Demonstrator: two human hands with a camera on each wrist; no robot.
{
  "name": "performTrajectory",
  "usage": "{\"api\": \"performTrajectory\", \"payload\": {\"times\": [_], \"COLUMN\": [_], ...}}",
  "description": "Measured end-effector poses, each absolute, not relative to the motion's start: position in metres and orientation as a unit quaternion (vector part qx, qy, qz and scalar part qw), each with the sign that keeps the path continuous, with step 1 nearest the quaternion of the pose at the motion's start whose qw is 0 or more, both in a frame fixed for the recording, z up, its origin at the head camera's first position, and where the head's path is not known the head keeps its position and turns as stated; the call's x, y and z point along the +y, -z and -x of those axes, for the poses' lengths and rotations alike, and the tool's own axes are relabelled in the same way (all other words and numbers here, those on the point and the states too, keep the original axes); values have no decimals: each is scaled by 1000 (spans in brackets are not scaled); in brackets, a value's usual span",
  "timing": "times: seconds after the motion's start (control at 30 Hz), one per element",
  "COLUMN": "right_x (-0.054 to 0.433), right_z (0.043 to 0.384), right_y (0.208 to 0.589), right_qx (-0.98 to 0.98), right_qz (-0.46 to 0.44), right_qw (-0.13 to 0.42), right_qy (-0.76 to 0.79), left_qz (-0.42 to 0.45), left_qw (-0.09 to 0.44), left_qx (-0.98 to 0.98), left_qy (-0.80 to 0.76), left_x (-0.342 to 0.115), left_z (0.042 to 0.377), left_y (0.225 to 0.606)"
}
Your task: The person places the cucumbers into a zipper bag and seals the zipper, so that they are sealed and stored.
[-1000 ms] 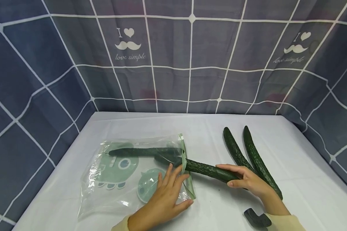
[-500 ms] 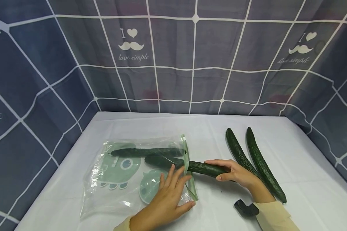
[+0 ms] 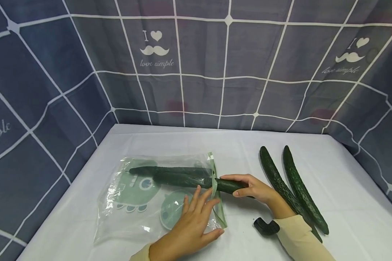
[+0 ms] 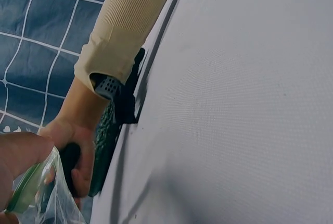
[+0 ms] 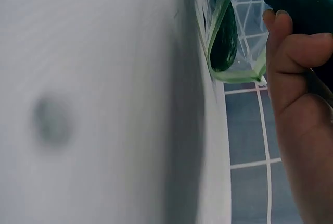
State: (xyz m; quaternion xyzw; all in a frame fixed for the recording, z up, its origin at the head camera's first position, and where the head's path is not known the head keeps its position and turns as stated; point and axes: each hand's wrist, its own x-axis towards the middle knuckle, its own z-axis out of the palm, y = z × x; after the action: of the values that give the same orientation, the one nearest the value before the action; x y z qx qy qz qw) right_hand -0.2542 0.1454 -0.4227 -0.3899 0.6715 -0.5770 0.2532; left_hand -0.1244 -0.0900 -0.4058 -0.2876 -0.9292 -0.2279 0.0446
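Bag (image 3: pixel 130 226) left on table (image 3: pixel 241 148), one cucumber (image 3: pixel 163 170) inside, second cucumber (image 3: pixel 183 179) partly in, two more cucumbers (image 3: pixel 286 192) right.

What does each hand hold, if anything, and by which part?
The right hand grips a cucumber by its end outside the bag. The left hand touches the bag near its mouth; any pinch there cannot be told.

Head view: from above, farthest off, facing forward and down across the tabletop (image 3: pixel 176 143) to the curtain (image 3: pixel 199 61). Wrist views: low and close, turned sideways so the tabletop stands upright — left facing the right hand (image 3: pixel 256 189), right facing the open bag (image 5: pixel 242 78); both share that hand and the bag's green rim
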Motion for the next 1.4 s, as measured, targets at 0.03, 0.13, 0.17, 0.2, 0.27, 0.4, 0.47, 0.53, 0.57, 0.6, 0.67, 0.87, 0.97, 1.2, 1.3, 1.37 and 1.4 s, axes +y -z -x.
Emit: {"api": "performTrajectory", "payload": {"times": [0.03,0.13,0.17,0.2,0.27,0.4,0.47,0.53,0.57,0.6,0.67,0.87,0.97,1.2,1.3,1.37,1.4], "right_x": [143,137,136,134,130,121,117,113,110,108,103,89,83,74,71,68,66], "right_z": [255,258,259,260,261,265,266,268,268,270,271,277,279,280,281,281,282], "right_y": [423,424,424,425,425,425,425,426,426,427,427,429,428,425,424,424,424], "right_qx": [671,667,668,669,672,676,671,664,659,655,649,665,695,754,777,788,788], "right_qz": [390,390,389,390,390,391,394,402,404,407,409,412,412,395,391,395,397], "right_qw": [255,262,264,263,264,265,269,273,276,280,285,286,267,234,219,205,202], "right_qy": [577,579,578,575,571,566,567,568,571,572,574,554,526,470,443,426,425], "left_qz": [289,291,291,291,289,287,288,290,290,291,293,291,289,289,290,292,292], "left_qw": [48,57,60,60,60,67,76,83,86,90,97,105,105,112,111,106,103], "left_qx": [-930,-931,-932,-932,-933,-934,-933,-932,-932,-932,-931,-931,-931,-931,-931,-931,-931], "left_qy": [224,211,208,206,204,204,202,200,199,197,194,195,194,191,191,193,194], "left_x": [-90,-89,-89,-89,-89,-89,-89,-89,-89,-89,-89,-89,-89,-88,-89,-89,-89], "left_z": [124,124,123,123,122,122,123,123,123,123,123,123,122,122,122,122,123], "left_y": [405,405,405,405,405,405,405,405,405,405,405,405,405,405,405,405,405]}}
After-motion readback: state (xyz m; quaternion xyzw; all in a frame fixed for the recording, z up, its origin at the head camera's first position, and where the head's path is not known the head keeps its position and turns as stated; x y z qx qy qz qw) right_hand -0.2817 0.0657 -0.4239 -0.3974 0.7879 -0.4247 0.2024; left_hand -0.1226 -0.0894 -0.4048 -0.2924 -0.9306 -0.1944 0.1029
